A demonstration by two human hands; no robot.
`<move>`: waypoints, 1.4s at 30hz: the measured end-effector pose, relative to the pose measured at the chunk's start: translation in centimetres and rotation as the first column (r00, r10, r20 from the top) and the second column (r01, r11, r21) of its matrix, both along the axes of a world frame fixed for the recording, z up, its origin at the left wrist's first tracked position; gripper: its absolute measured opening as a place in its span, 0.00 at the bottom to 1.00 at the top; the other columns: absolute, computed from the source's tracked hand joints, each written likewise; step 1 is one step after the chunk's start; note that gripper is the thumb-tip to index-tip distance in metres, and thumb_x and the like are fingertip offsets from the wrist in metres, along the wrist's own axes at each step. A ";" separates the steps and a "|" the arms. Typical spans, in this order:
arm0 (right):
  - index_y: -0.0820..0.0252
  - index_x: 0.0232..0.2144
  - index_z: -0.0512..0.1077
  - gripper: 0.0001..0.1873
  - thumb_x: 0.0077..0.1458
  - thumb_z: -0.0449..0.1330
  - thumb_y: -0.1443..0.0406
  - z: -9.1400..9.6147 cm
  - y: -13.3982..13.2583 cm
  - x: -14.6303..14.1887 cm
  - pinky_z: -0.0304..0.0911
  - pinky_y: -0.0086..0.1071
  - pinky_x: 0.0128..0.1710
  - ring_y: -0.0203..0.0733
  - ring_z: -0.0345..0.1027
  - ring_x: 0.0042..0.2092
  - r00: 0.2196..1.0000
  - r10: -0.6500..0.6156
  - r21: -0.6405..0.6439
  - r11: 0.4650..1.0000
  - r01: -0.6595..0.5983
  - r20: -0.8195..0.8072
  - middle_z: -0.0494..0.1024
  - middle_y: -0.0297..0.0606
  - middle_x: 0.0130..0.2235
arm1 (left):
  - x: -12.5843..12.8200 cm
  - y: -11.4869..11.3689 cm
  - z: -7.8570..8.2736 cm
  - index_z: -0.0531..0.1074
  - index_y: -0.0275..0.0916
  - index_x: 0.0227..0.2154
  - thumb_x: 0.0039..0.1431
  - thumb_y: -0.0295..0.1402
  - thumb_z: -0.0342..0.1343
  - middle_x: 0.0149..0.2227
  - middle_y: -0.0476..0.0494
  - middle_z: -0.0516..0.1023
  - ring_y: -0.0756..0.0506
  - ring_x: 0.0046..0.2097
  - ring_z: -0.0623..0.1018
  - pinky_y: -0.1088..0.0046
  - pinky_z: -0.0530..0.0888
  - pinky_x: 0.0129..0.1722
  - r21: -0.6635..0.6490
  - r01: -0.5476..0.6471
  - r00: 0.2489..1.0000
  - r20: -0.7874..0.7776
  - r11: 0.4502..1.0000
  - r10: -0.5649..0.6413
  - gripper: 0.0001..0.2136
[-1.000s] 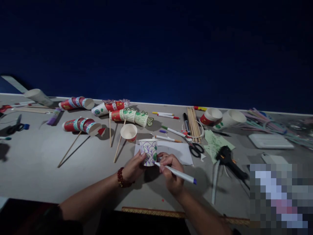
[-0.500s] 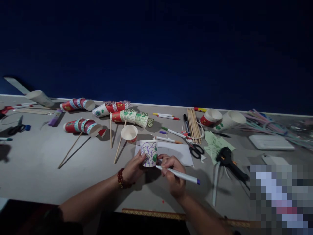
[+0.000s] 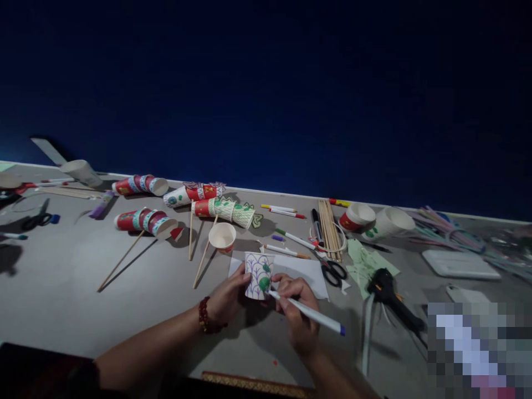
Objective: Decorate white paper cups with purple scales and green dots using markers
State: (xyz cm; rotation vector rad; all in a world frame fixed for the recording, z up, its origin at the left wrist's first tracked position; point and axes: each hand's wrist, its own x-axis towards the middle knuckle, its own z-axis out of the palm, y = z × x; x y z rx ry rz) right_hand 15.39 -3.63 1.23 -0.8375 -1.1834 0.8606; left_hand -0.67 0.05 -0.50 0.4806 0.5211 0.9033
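Note:
My left hand [image 3: 229, 293], with a beaded bracelet at the wrist, is closed around the left side of a white paper cup [image 3: 254, 277]. Purple scale-like lines and green patches cover the cup's visible side. My right hand [image 3: 298, 302] pinches a white marker [image 3: 318, 317] with a purple end. The marker's tip meets or nearly meets the cup low on its right side, beside a green patch. Under and behind the cup lies a white sheet of paper [image 3: 305, 269]. Just beyond stands another paper cup [image 3: 222, 237], its mouth facing up.
Dragon-like chains of cups [image 3: 224, 210] on sticks lie at the back left. Several markers [image 3: 286, 252], wooden sticks [image 3: 329, 227] and black scissors [image 3: 333, 272] lie behind my hands. A hot glue gun [image 3: 393, 299] and more cups [image 3: 389, 223] are to the right.
The cup has turned in my left hand, bringing the green patches nearer its middle. The marker tip has shifted from the bottom edge to beside the lower patch. The view has tilted slightly upward.

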 end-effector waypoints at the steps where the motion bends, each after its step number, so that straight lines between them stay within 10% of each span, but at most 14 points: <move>1: 0.52 0.31 0.71 0.06 0.61 0.60 0.66 -0.1 0.0 0.1 0.71 0.49 0.49 0.42 0.70 0.32 1.000 -0.005 -0.005 1.000 0.005 0.006 0.69 0.27 0.24 | 0.0 0.0 0.0 0.76 0.41 0.49 0.55 0.41 0.69 0.40 0.42 0.80 0.44 0.37 0.79 0.70 0.74 0.35 0.002 0.006 1.000 -0.003 1.000 -0.006 0.21; 42: 0.52 0.31 0.71 0.05 0.57 0.60 0.68 -0.5 0.2 0.1 0.69 0.52 0.51 0.45 0.70 0.33 0.981 -0.052 0.052 0.998 0.043 0.185 0.72 0.31 0.26 | -0.2 -0.5 -0.5 0.73 0.41 0.53 0.54 0.37 0.71 0.51 0.38 0.80 0.39 0.52 0.77 0.63 0.69 0.53 0.067 -0.030 0.994 -0.104 0.997 0.036 0.24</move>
